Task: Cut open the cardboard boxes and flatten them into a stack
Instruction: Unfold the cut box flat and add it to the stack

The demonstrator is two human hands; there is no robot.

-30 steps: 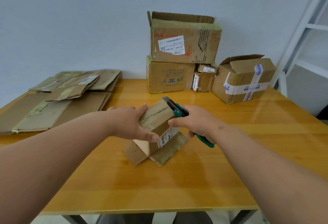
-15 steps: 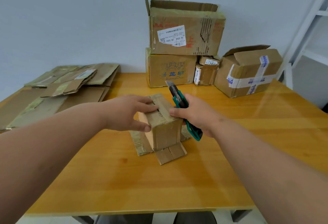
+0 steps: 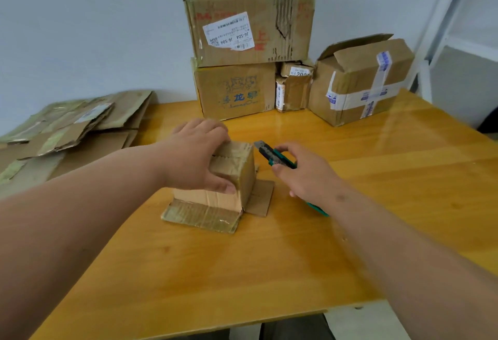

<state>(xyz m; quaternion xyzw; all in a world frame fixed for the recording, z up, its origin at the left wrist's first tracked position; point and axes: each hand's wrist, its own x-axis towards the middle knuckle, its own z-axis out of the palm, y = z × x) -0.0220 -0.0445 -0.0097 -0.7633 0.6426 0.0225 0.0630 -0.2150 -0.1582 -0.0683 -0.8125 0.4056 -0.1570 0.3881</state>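
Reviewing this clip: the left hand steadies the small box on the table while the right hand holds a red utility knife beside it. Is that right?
Not quite. The head view shows the utility knife in the right hand is green, not red. The rest holds: the left hand steadies the small box on the table.

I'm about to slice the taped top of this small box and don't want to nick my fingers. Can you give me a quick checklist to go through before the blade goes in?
1. Small box steadied: ok, the left hand grips its top and near side.
2. Box seated on the table: ok, its bottom flaps are splayed flat on the wood.
3. Utility knife held: ok, the right hand grips its green handle.
4. Blade extended: cannot tell, the tip is too small to read.
5. Left fingers out of the cut line: not ok, they lie across the taped top.
6. Room for the flattened stack: ok, it sits apart, far left.
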